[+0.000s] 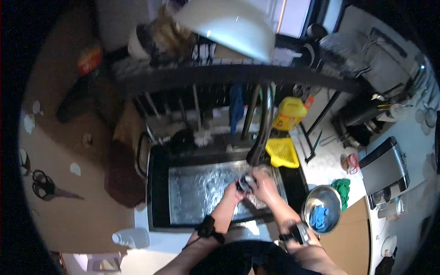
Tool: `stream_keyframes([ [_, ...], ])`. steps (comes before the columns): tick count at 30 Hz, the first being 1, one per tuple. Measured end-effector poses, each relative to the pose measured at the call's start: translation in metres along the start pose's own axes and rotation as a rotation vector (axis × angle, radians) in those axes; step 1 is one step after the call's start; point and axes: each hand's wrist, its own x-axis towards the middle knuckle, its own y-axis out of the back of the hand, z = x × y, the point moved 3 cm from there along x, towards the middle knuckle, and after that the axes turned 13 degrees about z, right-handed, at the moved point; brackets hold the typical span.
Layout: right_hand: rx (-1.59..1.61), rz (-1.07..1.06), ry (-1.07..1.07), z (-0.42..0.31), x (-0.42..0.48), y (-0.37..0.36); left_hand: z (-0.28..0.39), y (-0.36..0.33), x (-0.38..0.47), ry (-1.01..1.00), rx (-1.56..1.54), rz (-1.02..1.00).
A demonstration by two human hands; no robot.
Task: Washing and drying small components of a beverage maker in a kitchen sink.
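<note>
Both hands are over a rectangular kitchen sink (187,216) with a dark rim, right below the spout of a curved faucet (266,120). My left hand (234,193) grips a small dark and silvery object (244,184) from the left; blur hides what exactly it is. On its right side my right hand (263,184) holds the same object, fingers wrapped near its top. Ripples and bright glints show water in the basin. The skin of the right wrist looks wet. Dark bands with devices are strapped on both forearms.
A yellow strainer basket (283,153) sits at the sink's right back corner, below a yellow jug (290,113). A steel bowl (323,209) with a blue cloth (319,217) stands right. A dark rack (220,75) spans behind. Scissors (48,187) hang left; a clear plastic bottle (132,238) lies front left.
</note>
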Motion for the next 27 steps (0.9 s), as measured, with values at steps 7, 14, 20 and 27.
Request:
stream_keyframes([
  [7, 0.231, 0.067, 0.130, -0.058, 0.052, 0.184, -0.004, -0.034, 0.010, -0.065, 0.169, -0.036],
  [14, 0.624, 0.618, 0.154, -0.106, 0.143, 0.303, -0.003, -0.024, 0.001, -0.088, 0.438, 0.066],
  [20, 0.419, 0.541, -0.014, -0.068, 0.205, 0.275, -0.015, -0.018, 0.000, -0.029, 0.332, -0.013],
  [27, 0.402, 0.867, 0.304, -0.083, 0.078, 0.200, 0.006, -0.016, -0.013, -0.046, 0.197, -0.050],
])
